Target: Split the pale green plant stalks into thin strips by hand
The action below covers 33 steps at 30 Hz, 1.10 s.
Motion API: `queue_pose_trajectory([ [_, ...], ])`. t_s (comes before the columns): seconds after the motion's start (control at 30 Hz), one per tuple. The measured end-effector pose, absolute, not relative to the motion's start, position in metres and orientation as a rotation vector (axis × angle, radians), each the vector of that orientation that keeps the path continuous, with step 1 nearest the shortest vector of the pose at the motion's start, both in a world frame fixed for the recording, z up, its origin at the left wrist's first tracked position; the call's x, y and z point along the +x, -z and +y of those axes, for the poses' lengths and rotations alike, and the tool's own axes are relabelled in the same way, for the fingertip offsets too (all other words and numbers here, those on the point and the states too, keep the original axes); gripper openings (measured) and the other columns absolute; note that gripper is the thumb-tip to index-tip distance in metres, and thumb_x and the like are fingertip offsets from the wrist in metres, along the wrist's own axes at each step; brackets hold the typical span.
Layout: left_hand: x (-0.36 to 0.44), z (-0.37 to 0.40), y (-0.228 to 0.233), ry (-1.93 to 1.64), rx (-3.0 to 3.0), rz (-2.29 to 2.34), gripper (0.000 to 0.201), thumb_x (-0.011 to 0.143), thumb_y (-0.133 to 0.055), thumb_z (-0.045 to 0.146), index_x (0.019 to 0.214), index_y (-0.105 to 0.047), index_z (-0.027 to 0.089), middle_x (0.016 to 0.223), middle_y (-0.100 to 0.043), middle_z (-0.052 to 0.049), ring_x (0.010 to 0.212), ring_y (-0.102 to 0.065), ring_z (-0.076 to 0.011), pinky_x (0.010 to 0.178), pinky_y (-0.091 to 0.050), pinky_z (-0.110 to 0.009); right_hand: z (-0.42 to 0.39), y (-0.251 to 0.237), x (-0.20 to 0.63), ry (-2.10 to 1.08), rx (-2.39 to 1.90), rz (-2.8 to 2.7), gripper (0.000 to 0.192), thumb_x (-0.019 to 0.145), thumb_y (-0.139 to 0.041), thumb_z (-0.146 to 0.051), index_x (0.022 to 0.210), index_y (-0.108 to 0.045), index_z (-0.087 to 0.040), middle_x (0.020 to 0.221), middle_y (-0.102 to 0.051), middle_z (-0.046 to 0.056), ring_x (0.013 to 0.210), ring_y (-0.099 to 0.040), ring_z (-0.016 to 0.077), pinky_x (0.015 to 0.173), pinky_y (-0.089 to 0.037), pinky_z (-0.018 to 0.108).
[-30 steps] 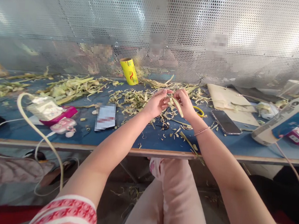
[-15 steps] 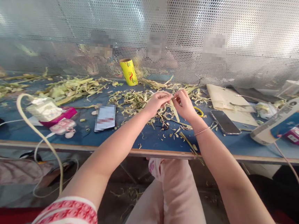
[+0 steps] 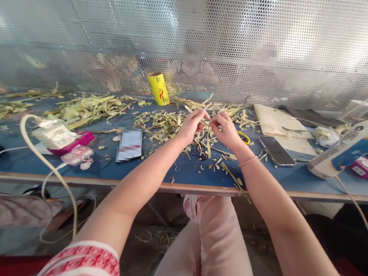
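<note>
Both hands, the left hand point(image 3: 192, 126) and right hand point(image 3: 225, 129), pinch one pale leaf strip point(image 3: 208, 136) together just right of the yellow roll point(image 3: 159, 88) above the counter point(image 3: 181, 172); splitting cleanly probably needs an even pull.

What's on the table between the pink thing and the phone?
In the head view, between the pink thing and the phone lie a small card, green plant scraps and both hands pinching a strip.
</note>
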State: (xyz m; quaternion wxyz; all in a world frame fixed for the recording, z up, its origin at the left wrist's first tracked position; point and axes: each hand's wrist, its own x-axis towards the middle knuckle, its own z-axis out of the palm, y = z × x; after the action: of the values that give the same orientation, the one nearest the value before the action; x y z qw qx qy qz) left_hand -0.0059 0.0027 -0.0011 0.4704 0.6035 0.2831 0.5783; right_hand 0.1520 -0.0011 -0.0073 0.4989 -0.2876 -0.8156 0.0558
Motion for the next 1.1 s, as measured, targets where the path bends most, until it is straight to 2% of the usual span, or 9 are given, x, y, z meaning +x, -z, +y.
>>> queue_pose_trajectory([
  [0.2,-0.006,0.001,0.000,-1.453,1.471,0.662,0.035,0.083,-0.055,0.056,0.080,-0.056,0.021,0.080,-0.056,0.000,0.052,-0.041,-0.0050,0.047,-0.035,-0.020,0.003,0.006,0.151,-0.314,-0.811,-1.806,0.002,0.080,-0.058,-0.021,0.078,-0.057,-0.019,0.085,-0.049,0.003,0.071,-0.048,0.0117,0.070,-0.046,0.031],
  [0.3,-0.008,0.002,0.001,-1.437,1.558,0.672,0.032,0.083,-0.055,0.053,0.081,-0.058,0.021,0.082,-0.058,-0.001,0.061,-0.048,-0.0076,0.051,-0.041,-0.021,0.006,0.007,0.151,-0.508,-0.844,-1.685,0.006,0.078,-0.060,-0.023,0.076,-0.057,-0.019,0.078,-0.048,0.000,0.067,-0.046,0.0102,0.066,-0.043,0.028],
  [0.43,-0.006,0.002,0.002,-1.390,1.610,0.774,0.020,0.081,-0.061,0.038,0.078,-0.056,0.019,0.080,-0.057,-0.001,0.069,-0.054,-0.0104,0.057,-0.047,-0.023,0.011,0.010,0.149,-0.835,-0.780,-1.484,0.015,0.079,-0.062,-0.032,0.076,-0.053,-0.020,0.070,-0.047,-0.003,0.063,-0.046,0.0086,0.063,-0.041,0.025],
  [0.5,-0.004,0.002,0.002,-1.387,1.604,0.827,0.018,0.078,-0.065,0.030,0.075,-0.051,0.018,0.079,-0.057,0.000,0.069,-0.055,-0.0097,0.061,-0.049,-0.024,0.012,0.010,0.148,-0.902,-0.732,-1.427,0.019,0.078,-0.065,-0.035,0.075,-0.052,-0.020,0.071,-0.048,-0.004,0.064,-0.046,0.0080,0.063,-0.041,0.025],
  [0.63,-0.001,0.002,0.003,-1.456,1.635,0.829,0.024,0.074,-0.070,0.027,0.078,-0.048,0.019,0.078,-0.057,0.001,0.068,-0.056,-0.0084,0.065,-0.049,-0.024,0.006,0.006,0.146,-0.901,-0.728,-1.428,0.019,0.079,-0.065,-0.035,0.077,-0.052,-0.020,0.069,-0.047,-0.003,0.064,-0.046,0.0084,0.064,-0.040,0.025],
  [0.87,-0.002,0.005,0.005,-1.506,1.696,0.850,0.014,0.076,-0.066,0.029,0.075,-0.058,0.018,0.062,-0.056,0.003,0.058,-0.051,-0.0083,0.060,-0.043,-0.024,-0.005,-0.002,0.147,-0.912,-0.677,-1.442,0.016,0.077,-0.063,-0.030,0.081,-0.050,-0.022,0.078,-0.052,-0.002,0.068,-0.050,0.0080,0.069,-0.044,0.026],
  [1.1,-0.001,0.003,0.005,-1.491,1.674,0.785,0.009,0.075,-0.065,0.020,0.070,-0.059,0.017,0.057,-0.055,0.004,0.055,-0.051,-0.0078,0.059,-0.041,-0.024,-0.004,-0.001,0.149,-0.728,-0.702,-1.646,0.032,0.068,-0.074,-0.035,0.087,-0.052,-0.022,0.085,-0.053,-0.001,0.071,-0.051,0.0093,0.061,-0.043,0.024],
])
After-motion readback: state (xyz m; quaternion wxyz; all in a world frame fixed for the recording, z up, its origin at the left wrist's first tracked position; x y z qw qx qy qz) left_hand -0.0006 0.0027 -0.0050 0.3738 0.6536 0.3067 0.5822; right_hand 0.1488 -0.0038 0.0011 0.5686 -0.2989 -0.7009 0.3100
